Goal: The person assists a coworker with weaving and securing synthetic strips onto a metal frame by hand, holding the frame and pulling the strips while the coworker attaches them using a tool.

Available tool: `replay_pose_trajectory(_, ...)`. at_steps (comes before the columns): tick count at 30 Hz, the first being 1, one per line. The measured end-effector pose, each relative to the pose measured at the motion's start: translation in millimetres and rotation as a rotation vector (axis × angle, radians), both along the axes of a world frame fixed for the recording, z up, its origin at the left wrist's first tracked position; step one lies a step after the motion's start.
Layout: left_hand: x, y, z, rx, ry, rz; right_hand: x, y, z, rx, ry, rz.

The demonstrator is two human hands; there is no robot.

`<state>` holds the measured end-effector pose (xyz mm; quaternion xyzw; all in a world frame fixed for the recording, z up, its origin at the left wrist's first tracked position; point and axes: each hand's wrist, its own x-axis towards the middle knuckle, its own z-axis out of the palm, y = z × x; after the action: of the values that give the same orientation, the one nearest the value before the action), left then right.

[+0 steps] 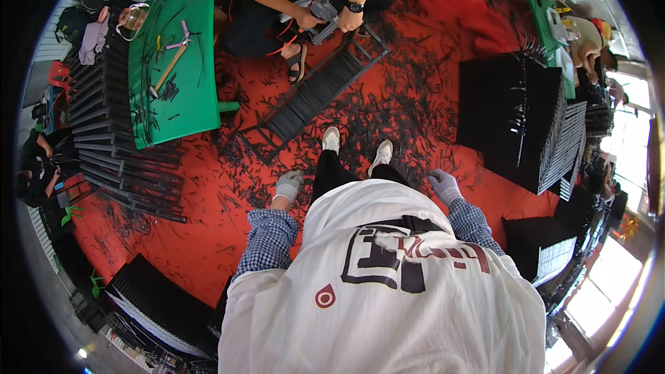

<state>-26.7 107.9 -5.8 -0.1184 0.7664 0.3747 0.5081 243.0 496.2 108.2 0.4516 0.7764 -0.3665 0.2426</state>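
Both my hands hang at my sides in pale gloves, below checked sleeves. My left hand (289,185) is loosely bent beside my hip, empty as far as I can see. On the other side, my right hand (444,185) hangs with its fingers loosely extended and nothing visible in it. Neither touches anything. Beyond my shoes lies a long black frame (318,93) with dark strips woven across its middle. A crouching co-worker holds a grey power tool (323,14) with a red hose at the frame's far end.
Black strip scraps litter the red floor (201,235). At the left, a green table (187,100) carries a hammer (168,73) and loose strips, next to stacked dark frames (111,145). Tall stacks of black panels (512,111) stand at the right. Other people work at the edges.
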Motion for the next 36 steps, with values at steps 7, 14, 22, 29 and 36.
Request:
replay_pose_trajectory(7, -4.6, -11.9, 14.7, -0.006, -0.070, -0.017, 0.1, -25.7, 3.5, 0.044, -0.011, 0.010)
replay_pose_trajectory(14, -2.8, -14.2, 17.7, -0.098, -0.050, -0.001, 1.6, -33.2, -1.3, 0.075, 0.021, 0.023)
replay_pose_trajectory(22, 24.3, -19.5, -14.3, -0.037, 0.009, -0.107, 47.6, -40.9, 10.8, 0.060, 0.126, -0.185)
replay_pose_trajectory(29, 43.8, 29.8, 28.8, 0.085, 0.055, -0.228, 182.3, -67.6, -38.6, 0.119, 0.002, -0.208)
replay_pose_trajectory(36, 76.1, 37.4, 55.4, 0.061, 0.085, -0.227, 240.6, -87.4, -52.0, 0.083, -0.057, -0.277)
